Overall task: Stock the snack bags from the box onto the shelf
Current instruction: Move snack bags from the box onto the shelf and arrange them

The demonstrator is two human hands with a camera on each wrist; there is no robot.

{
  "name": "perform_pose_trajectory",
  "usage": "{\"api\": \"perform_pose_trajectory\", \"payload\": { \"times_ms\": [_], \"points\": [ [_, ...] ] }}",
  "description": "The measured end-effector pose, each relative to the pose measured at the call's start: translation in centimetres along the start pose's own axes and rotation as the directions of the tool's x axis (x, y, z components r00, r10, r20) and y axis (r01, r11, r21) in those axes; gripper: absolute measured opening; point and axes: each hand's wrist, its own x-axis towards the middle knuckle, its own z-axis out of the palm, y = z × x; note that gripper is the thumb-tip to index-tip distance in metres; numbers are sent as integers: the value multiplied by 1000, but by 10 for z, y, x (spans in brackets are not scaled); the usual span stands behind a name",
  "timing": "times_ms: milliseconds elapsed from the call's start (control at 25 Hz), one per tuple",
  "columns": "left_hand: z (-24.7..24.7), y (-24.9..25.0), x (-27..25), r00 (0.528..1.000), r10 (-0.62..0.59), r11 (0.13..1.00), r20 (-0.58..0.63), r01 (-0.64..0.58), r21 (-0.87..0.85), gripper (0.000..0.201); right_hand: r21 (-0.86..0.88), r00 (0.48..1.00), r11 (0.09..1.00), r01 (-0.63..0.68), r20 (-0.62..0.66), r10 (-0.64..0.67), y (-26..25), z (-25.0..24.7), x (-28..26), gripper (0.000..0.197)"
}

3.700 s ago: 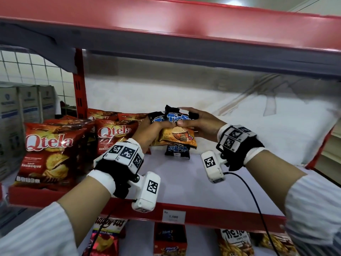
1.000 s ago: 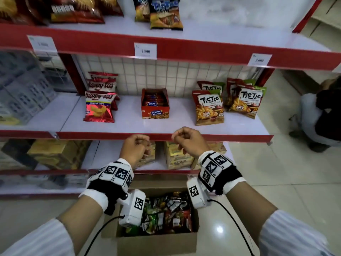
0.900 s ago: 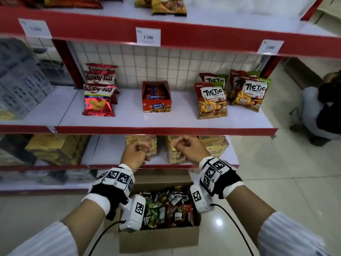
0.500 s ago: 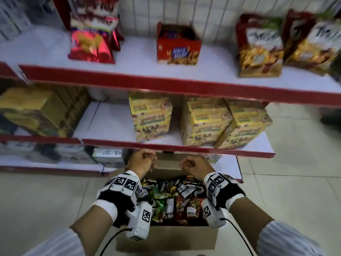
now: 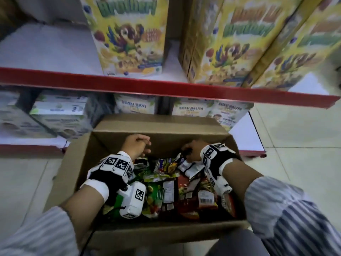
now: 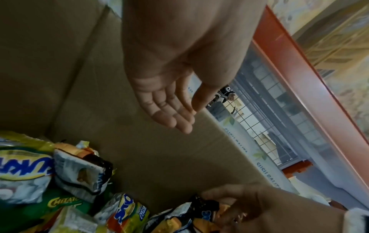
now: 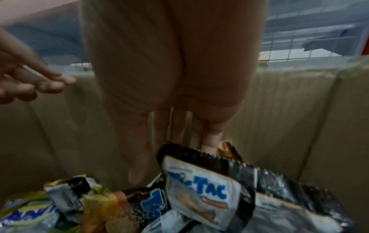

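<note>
A cardboard box (image 5: 162, 124) on the floor holds several mixed snack bags (image 5: 166, 183). My left hand (image 5: 143, 147) hovers inside it near the far wall; the left wrist view shows the left hand (image 6: 185, 119) relaxed, with nothing in it. My right hand (image 5: 187, 151) reaches down at the far right of the box. In the right wrist view its straight fingers (image 7: 209, 141) go behind the top edge of a black Tic Tac bag (image 7: 201, 192), the thumb apart in front. The same Tic Tac bag (image 6: 203, 205) shows under the right hand (image 6: 225, 203).
Just beyond the box a red-edged shelf (image 5: 166, 89) carries yellow cereal boxes (image 5: 129, 37). Under it, white milk cartons (image 5: 134, 108) stand right behind the box's far flap. Tiled floor (image 5: 295, 145) lies to the right.
My view dropped from the top shelf to the floor box. Both hands, curled and holding nothing above the box, came down into it; the left relaxed, the right reached the Tic Tac bag.
</note>
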Motion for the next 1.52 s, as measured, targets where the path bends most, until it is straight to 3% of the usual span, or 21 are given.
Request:
{"api": "perform_pose_trajectory", "payload": {
  "times_ms": [160, 280, 360, 480, 560, 600, 680, 760, 880, 1000, 1120, 1240, 1360, 1440, 1520],
  "points": [
    [10, -25, 23, 997, 45, 999, 70, -47, 19, 24, -64, 999, 997, 52, -14, -53, -1, 30, 34, 63],
    [5, -32, 19, 996, 67, 998, 64, -67, -4, 22, -275, 986, 961, 3, -159, -49, -15, 52, 36, 46],
    [-2, -34, 11, 995, 71, 997, 65, -70, -19, 18, -309, 979, 948, -79, -206, 14, -24, 55, 32, 34],
    [-17, -29, -3, 995, 80, 996, 53, -79, -29, 16, -142, 970, 988, -61, -241, 26, -30, 35, 13, 26],
    [-27, -18, -10, 997, 61, 998, 55, -60, -20, 14, 92, 945, 996, 18, -327, 13, -30, 17, -7, 24],
    [-31, -13, -15, 997, 24, 1000, 75, -23, -10, 22, 285, 927, 953, 99, -375, 16, -31, 11, -18, 23],
    [-37, -4, -26, 984, -68, 997, 165, 62, 41, 45, 617, 882, 721, 317, -472, 15, -38, 0, -44, 16],
    [-37, 1, -37, 952, -58, 998, 301, 63, -6, 64, 657, 822, 574, 489, -567, -53, -45, -9, -69, 16],
    [-32, 7, -52, 911, 149, 955, 384, -32, -295, 67, 623, 768, 503, 598, -624, -141, -54, -12, -89, 16],
    [-29, 3, -56, 895, 207, 936, 394, -64, -346, 78, 717, 772, 359, 598, -635, -19, -57, -7, -89, 11],
    [-25, 2, -61, 895, 188, 981, 405, -151, -121, 94, 781, 795, 278, 559, -600, 88, -54, 0, -85, 10],
    [-15, 3, -55, 915, 320, 946, 245, -295, -135, 59, 789, 808, 300, 537, -583, 86, -48, 4, -81, 8],
    [-11, 4, -49, 942, 302, 900, 146, -231, -370, 40, 864, 869, 162, 477, -491, 61, -48, 11, -76, 15],
    [-9, 2, -48, 941, 279, 902, 189, -190, -388, 49, 889, 890, 84, 450, -454, 30, -52, 19, -72, 21],
    [-10, 2, -48, 938, 253, 943, 238, -183, -278, 70, 883, 881, 54, 467, -469, 59, -52, 22, -70, 25]
  ]
}}
